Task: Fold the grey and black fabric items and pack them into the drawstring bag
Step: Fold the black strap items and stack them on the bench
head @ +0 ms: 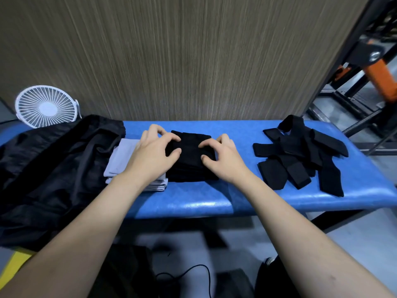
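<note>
A stack of folded black fabric (190, 164) lies in the middle of the blue padded bench (193, 203). My left hand (153, 151) and my right hand (221, 155) rest on top of it with curled fingers, their fingertips pressing into the top piece from either side. A stack of folded grey fabric (124, 160) sits just to the left, partly under my left wrist. Several loose black fabric pieces (300, 155) lie in a heap on the right. The black drawstring bag (49, 168) is spread limp over the bench's left end.
A small white fan (46, 108) stands at the back left against a wood-grain wall. Metal frames and an orange machine part (380, 78) stand beyond the right end. Cables and dark objects lie on the floor under the bench.
</note>
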